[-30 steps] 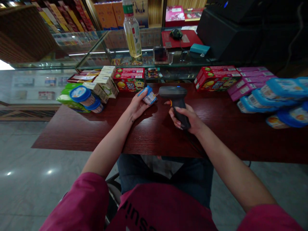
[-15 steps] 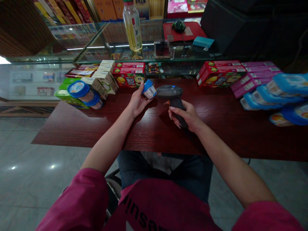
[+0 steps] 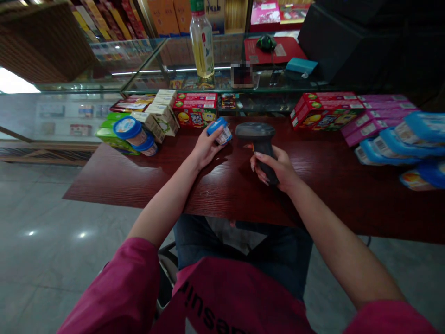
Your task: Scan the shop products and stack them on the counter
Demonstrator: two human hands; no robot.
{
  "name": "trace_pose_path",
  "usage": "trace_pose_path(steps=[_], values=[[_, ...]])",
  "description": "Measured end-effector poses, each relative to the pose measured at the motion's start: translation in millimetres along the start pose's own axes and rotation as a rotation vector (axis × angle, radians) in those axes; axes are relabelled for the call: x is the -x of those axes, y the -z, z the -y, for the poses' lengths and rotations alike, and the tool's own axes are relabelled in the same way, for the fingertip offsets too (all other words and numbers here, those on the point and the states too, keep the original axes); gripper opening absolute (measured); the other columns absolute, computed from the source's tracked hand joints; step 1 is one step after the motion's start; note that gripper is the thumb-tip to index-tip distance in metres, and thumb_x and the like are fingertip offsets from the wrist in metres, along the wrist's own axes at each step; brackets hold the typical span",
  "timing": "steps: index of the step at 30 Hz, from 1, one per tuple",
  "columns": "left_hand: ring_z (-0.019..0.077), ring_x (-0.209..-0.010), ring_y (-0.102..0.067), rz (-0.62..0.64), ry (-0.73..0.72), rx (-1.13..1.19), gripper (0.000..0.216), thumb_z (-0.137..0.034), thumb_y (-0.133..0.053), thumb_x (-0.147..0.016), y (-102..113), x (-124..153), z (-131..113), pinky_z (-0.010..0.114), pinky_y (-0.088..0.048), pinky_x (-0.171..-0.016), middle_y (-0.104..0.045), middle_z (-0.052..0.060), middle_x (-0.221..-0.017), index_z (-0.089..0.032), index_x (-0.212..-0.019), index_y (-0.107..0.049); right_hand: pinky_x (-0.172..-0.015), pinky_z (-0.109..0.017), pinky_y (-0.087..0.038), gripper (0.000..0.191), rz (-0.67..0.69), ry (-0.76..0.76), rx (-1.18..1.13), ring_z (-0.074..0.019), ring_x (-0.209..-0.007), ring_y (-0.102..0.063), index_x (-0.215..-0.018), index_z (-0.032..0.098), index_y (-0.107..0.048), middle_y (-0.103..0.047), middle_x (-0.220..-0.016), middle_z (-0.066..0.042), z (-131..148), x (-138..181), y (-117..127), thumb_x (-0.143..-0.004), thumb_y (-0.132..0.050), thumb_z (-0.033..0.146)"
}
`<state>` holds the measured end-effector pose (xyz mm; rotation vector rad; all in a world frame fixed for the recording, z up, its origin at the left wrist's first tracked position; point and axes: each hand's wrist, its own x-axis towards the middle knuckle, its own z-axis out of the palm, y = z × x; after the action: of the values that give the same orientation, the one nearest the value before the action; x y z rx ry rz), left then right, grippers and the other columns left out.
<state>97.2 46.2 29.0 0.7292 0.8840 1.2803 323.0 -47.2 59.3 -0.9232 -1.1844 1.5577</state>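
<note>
My left hand point(image 3: 206, 147) is closed around a small tub with a blue lid point(image 3: 222, 132), tilted so its printed side faces right. My right hand point(image 3: 275, 168) grips a dark barcode scanner point(image 3: 259, 137) by its handle, the head pointing left at the tub with a small gap between them. Two more blue-lidded tubs point(image 3: 129, 130) are stacked on the left of the brown table point(image 3: 222, 195). Several similar blue-lidded packs point(image 3: 385, 144) are piled at the right.
Along the back stand green boxes point(image 3: 116, 134), cream cartons point(image 3: 160, 116), red boxes point(image 3: 195, 111), more red boxes point(image 3: 327, 111) and purple boxes point(image 3: 375, 118). Behind, a glass counter point(image 3: 146, 62) holds a tall bottle point(image 3: 202, 48), a mouse point(image 3: 266, 43) and a blue item point(image 3: 301, 66).
The view has shifted, so the whole scene sits a little further right. The tub in my left hand has turned, its lid now more toward the camera. Both hands keep their holds.
</note>
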Motion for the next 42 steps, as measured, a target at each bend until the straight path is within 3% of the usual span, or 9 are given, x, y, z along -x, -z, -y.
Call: trace_pose_path(steps=[5,10,15,19,23,28,37,40,42], values=[[0.0324,-0.149,-0.057,-0.066,-0.285,-0.333,0.075,-0.023,-0.102,-0.062,10,27,-16,0.046,-0.043,-0.128,-0.067,0.008,-0.146,-0.026,-0.127,-0.065,-0.032,-0.022,-0.036,0.048,-0.053,-0.034,-0.019,-0.0092,-0.04,-0.046,-0.115,0.022,-0.069,-0.069,-0.07,0.002,2,-1,2,-0.079,-0.089,0.046],[0.0363,-0.157,-0.048,-0.052,-0.523,-0.599,0.073,-0.034,-0.103,-0.065,36,75,-77,0.047,-0.039,-0.132,-0.065,0.008,-0.152,-0.028,-0.128,-0.067,-0.032,-0.022,-0.036,0.048,-0.06,-0.064,-0.039,-0.009,-0.041,-0.046,-0.114,0.019,-0.071,-0.067,-0.073,0.001,-2,-1,1,-0.078,-0.09,0.045],[0.0371,-0.16,-0.045,-0.348,-0.701,-0.703,0.069,-0.043,-0.097,-0.076,85,95,-157,0.049,-0.044,-0.13,-0.061,0.006,-0.16,-0.031,-0.137,-0.069,-0.033,-0.022,-0.037,0.043,-0.049,-0.09,-0.027,-0.0092,-0.042,-0.046,-0.108,0.021,-0.073,-0.067,-0.074,0.0,-5,0,-1,-0.077,-0.091,0.045],[0.0347,-0.15,-0.059,-0.504,-0.761,-0.699,0.064,-0.038,-0.096,-0.076,123,93,-192,0.044,-0.05,-0.126,-0.07,0.009,-0.147,-0.024,-0.134,-0.073,-0.033,-0.023,-0.037,0.041,-0.072,-0.107,-0.017,-0.0091,-0.042,-0.045,-0.101,0.023,-0.074,-0.067,-0.075,-0.001,-8,-2,0,-0.073,-0.094,0.046],[0.0342,-0.147,-0.062,-0.527,-0.714,-0.668,0.067,-0.029,-0.097,-0.071,141,90,-190,0.043,-0.052,-0.124,-0.072,0.012,-0.145,-0.022,-0.134,-0.074,-0.034,-0.024,-0.037,0.043,-0.09,-0.119,-0.009,-0.0094,-0.043,-0.044,-0.101,0.024,-0.075,-0.068,-0.076,-0.002,-12,-5,3,-0.071,-0.095,0.047],[0.034,-0.147,-0.063,-0.511,-0.721,-0.629,0.067,-0.024,-0.097,-0.07,143,87,-183,0.042,-0.054,-0.121,-0.073,0.012,-0.143,-0.022,-0.133,-0.075,-0.034,-0.025,-0.034,0.049,-0.081,-0.123,-0.012,-0.0101,-0.044,-0.043,-0.113,0.025,-0.076,-0.066,-0.077,-0.002,-13,-8,9,-0.073,-0.093,0.047],[0.0341,-0.149,-0.06,-0.498,-0.713,-0.681,0.064,-0.023,-0.096,-0.071,152,75,-181,0.044,-0.052,-0.123,-0.072,0.01,-0.145,-0.025,-0.131,-0.074,-0.035,-0.025,-0.035,0.046,-0.108,-0.097,-0.053,-0.0093,-0.043,-0.045,-0.107,0.023,-0.076,-0.067,-0.075,0.0,-12,-9,11,-0.07,-0.093,0.045],[0.0369,-0.159,-0.049,-0.539,-0.812,-0.835,0.08,-0.031,-0.099,-0.07,156,76,-181,0.053,-0.043,-0.131,-0.065,0.012,-0.156,-0.026,-0.143,-0.067,-0.035,-0.024,-0.036,0.045,-0.119,-0.061,-0.067,-0.0091,-0.042,-0.045,-0.109,0.023,-0.074,-0.068,-0.074,0.001,-14,-9,18,-0.073,-0.091,0.045],[0.0396,-0.166,-0.036,-0.565,-0.955,-0.959,0.089,-0.041,-0.1,-0.07,144,81,-178,0.058,-0.03,-0.138,-0.057,0.012,-0.164,-0.028,-0.15,-0.062,-0.036,-0.023,-0.036,0.047,-0.149,-0.036,-0.072,-0.0088,-0.042,-0.047,-0.11,0.023,-0.072,-0.068,-0.074,0.002,-13,-4,26,-0.074,-0.091,0.045]])
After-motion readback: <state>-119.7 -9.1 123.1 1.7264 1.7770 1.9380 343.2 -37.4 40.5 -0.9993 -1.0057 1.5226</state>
